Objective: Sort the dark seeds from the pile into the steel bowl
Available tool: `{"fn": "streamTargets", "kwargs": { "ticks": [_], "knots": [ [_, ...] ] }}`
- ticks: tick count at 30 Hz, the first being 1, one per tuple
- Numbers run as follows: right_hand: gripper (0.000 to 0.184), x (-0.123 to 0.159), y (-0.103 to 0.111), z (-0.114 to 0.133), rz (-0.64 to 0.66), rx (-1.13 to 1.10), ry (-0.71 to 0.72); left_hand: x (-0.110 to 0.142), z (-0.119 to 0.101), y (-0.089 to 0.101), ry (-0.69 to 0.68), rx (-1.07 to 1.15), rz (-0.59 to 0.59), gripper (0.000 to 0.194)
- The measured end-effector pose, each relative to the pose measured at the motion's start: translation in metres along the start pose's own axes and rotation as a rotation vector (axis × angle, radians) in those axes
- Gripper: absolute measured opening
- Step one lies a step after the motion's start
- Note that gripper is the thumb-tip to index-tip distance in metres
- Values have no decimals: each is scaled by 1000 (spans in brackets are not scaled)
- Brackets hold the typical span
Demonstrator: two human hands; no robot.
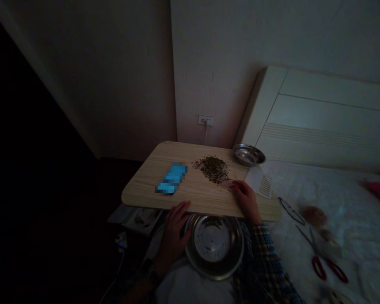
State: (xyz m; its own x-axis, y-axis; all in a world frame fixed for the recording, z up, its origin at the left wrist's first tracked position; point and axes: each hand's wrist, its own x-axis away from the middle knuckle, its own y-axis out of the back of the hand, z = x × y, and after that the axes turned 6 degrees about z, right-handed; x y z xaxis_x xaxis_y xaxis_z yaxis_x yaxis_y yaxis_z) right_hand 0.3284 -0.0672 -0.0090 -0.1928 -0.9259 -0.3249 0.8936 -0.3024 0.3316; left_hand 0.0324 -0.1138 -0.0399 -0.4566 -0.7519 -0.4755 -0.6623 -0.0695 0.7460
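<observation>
A loose pile of small greenish-brown grains or seeds (213,169) lies spread on the pale wooden tabletop (152,169). My right hand (245,198) rests at the pile's near right edge, fingers pinched. A faint pale, see-through piece seems to stick out from the fingertips, too dim to name. My left hand (175,232) is at the table's front edge with its fingers stretched out, beside the left rim of a large metal bowl (237,257). That bowl sits below the table edge, over my lap, with some dark bits on its far inner side.
A phone with a lit screen (172,179) lies left of the pile. At the back right stand a smaller metal bowl (249,156) and a white slotted piece (258,181). Red-handled scissors (318,257) and glasses (291,210) lie on the bed (351,228) to the right.
</observation>
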Motion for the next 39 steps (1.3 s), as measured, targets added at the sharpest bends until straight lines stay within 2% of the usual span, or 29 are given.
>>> {"fn": "streamTargets", "kwargs": {
  "ticks": [15, 39],
  "knots": [
    [24, 0, 0, 3, -1, -1, -9, 1, 1, 0, 1, -14, 9, 28],
    [25, 1, 1, 5, 25, -18, 6, -1, -2, 2, 6, 11, 18, 23]
  ]
}}
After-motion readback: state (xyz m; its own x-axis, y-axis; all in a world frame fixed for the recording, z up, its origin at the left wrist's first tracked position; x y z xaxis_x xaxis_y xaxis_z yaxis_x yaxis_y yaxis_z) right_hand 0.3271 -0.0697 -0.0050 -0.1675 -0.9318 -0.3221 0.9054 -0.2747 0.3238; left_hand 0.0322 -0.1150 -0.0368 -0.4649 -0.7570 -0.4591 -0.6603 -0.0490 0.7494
